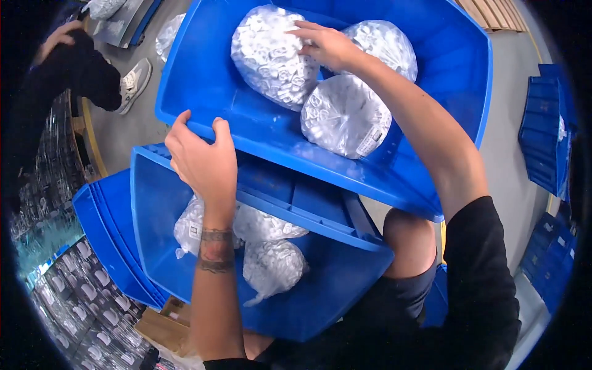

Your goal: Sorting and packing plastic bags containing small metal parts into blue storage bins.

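Note:
A large blue plastic bin is tilted in front of me and holds three clear bags of small white parts: a left bag, a back right bag and a front bag with a white label. My right hand reaches across the bin, fingers stretched out over the left bag. By the bin's near left rim is my left hand, thumb and fingers apart; whether its fingertips press the rim is unclear. Below, a second blue bin holds similar bags, partly behind my left forearm.
More blue bins stand at the left and further blue containers at the right. Another person's dark sleeve and shoe show at upper left. Wrapped stacked goods fill the lower left. A wooden pallet lies beyond.

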{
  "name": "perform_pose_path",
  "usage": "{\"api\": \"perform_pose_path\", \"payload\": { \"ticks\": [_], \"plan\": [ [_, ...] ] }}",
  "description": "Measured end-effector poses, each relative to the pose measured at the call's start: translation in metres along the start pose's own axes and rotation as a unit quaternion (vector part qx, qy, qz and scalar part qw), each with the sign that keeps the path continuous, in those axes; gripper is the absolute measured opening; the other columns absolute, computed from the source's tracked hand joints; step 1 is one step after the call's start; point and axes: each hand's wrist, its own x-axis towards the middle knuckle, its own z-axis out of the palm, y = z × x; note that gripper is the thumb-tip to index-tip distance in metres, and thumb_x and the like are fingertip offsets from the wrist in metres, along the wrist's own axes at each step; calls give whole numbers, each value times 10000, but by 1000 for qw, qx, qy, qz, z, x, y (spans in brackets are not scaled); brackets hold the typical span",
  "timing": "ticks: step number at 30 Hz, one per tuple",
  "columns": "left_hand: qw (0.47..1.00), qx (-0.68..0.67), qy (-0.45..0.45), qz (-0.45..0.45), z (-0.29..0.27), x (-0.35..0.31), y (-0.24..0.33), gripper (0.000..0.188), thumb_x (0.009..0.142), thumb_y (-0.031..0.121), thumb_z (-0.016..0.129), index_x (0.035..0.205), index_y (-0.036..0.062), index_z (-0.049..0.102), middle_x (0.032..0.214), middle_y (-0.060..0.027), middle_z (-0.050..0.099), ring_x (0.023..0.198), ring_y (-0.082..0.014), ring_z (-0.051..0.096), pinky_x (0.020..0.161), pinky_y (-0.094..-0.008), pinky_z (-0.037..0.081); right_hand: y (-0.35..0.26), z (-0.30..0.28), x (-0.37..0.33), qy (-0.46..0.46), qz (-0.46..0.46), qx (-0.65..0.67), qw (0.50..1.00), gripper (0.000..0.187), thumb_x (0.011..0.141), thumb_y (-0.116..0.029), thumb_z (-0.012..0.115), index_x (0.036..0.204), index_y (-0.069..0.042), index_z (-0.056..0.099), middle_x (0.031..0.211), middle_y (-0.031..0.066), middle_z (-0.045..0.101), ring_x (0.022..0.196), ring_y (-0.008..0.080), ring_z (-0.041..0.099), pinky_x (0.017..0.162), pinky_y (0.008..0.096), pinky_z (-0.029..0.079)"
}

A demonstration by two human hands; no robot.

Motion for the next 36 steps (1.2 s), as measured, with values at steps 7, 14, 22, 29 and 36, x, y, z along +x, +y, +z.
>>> {"api": "perform_pose_path", "payload": {
  "ticks": [7, 14, 22, 29, 36],
  "plan": [
    [1000, 2, 2, -4, 4, 1, 4, 500, 796, 318, 637, 1209, 58, 529, 1141, -158, 532, 1072, -339, 529, 962, -450, 380, 17, 2, -11, 53, 73, 37, 995, 436, 827, -203, 650, 1255, -164, 578, 1373, 139, 483, 1158, 323, 546, 971, 389, 446],
    [1000, -2, -8, 0, 3, 1, 1, 489, 801, 294, 644, 1209, 53, 524, 1154, -155, 531, 1099, -340, 514, 962, -446, 375, -65, 22, -30, 66, 68, -74, 993, 373, 764, -221, 673, 1134, -196, 635, 1203, 122, 555, 1032, 353, 540, 860, 426, 500],
    [1000, 4, -19, -3, 0, 1, 7, 474, 813, 297, 622, 1210, 60, 520, 1160, -160, 522, 1098, -340, 511, 965, -444, 369, -44, 12, -6, 155, 124, 143, 970, 443, 771, -84, 571, 1213, -97, 568, 1130, 158, 586, 984, 299, 620, 860, 396, 495],
    [1000, 6, -20, -12, -1, 3, 7, 469, 806, 282, 622, 1208, 63, 522, 1156, -174, 526, 1086, -350, 516, 955, -439, 376, -95, 41, -17, 19, 166, 222, 961, 623, 763, -296, 566, 1335, -71, 471, 1381, 189, 467, 1254, 351, 454, 1041, 427, 379],
    [1000, 6, -22, 0, 4, 3, 4, 456, 807, 241, 630, 1213, 62, 523, 1151, -182, 530, 1068, -361, 522, 923, -440, 399, -149, 45, -48, -45, 96, 94, 990, 728, 815, -272, 559, 1387, 92, 293, 1467, 291, 267, 1341, 483, 287, 1048, 589, 314]
  ]
}}
